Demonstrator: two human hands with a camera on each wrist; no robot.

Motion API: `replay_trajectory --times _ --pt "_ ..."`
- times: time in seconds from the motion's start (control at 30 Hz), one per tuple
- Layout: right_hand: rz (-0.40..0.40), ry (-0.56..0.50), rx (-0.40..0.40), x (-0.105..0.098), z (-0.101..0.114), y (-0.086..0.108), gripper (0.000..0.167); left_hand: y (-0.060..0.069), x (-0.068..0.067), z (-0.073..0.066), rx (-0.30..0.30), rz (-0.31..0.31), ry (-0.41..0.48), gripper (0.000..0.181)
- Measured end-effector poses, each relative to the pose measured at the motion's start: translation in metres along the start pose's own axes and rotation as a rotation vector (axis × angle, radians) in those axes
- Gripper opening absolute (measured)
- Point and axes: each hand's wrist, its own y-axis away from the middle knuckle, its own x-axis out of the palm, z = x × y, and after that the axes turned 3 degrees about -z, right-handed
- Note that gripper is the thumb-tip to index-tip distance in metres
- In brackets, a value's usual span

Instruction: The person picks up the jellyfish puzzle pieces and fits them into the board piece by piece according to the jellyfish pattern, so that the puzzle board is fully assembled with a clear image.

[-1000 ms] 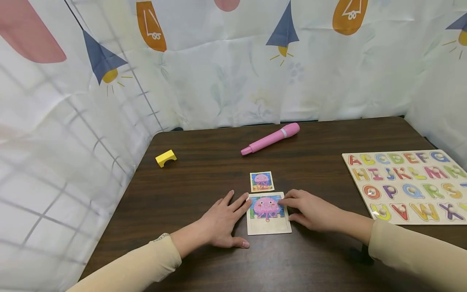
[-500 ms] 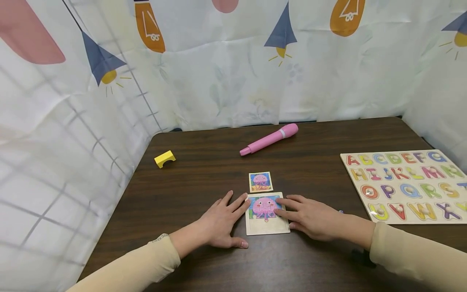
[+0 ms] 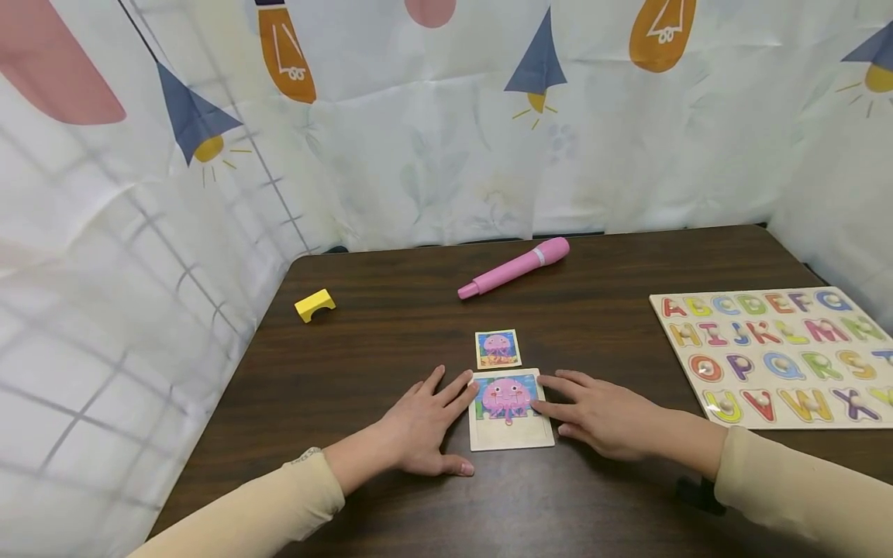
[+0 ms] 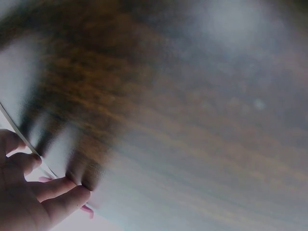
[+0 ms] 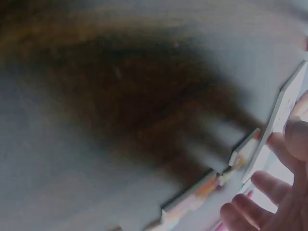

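Observation:
A wooden jigsaw board (image 3: 512,440) lies flat on the dark table, its upper part filled with pieces showing a pink jellyfish (image 3: 504,394) and its lower part bare wood. My left hand (image 3: 422,426) rests spread at the board's left side, index and middle fingertips on its edge. From the right, my right hand (image 3: 605,415) reaches in with fairly straight fingers, fingertips touching the board's right edge and the picture there. Loose puzzle pieces (image 5: 192,195) lie beside the board in the right wrist view; the right hand hides them from the head view.
Just beyond the board lies a small jellyfish picture card (image 3: 498,349). A pink toy microphone (image 3: 515,268) lies farther back. The yellow arch block (image 3: 315,304) stands at the left, and a wooden alphabet board (image 3: 774,360) at the right. Patterned curtains (image 3: 446,170) enclose the table.
My right hand's fingers have gone from bent over the upper right piece to straighter and more spread. They moved over the picture, then back slightly to the right. The left hand has stayed put.

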Motion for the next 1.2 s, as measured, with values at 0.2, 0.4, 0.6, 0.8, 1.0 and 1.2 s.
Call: replay_trajectory --times 0.2,0.4,0.6,0.8,1.0,1.2 --pt "0.025 0.071 -0.021 0.0001 0.0000 -0.0016 0.051 0.0011 -0.0011 -0.0002 0.004 -0.002 -0.002 0.108" --pt "0.040 0.137 -0.037 0.0013 0.0018 -0.0023 0.052 0.0020 -0.0005 -0.0002 0.006 -0.013 0.007 0.107" --pt "0.062 0.057 0.006 -0.0003 0.0026 -0.0023 0.051 0.0014 0.0019 0.0001 -0.003 -0.008 -0.001 0.108" --pt "-0.004 0.016 -0.025 -0.0010 -0.0015 -0.0024 0.045 0.0000 0.0023 -0.0004 -0.008 -0.012 0.001 0.108" --pt "0.010 0.023 -0.016 -0.0031 -0.0038 -0.0044 0.046 0.0001 0.0003 -0.0015 -0.009 -0.013 0.014 0.108" --pt "0.017 0.018 -0.016 -0.0033 -0.0040 -0.0044 0.046 0.0007 -0.0011 -0.0018 -0.012 -0.009 0.011 0.108"
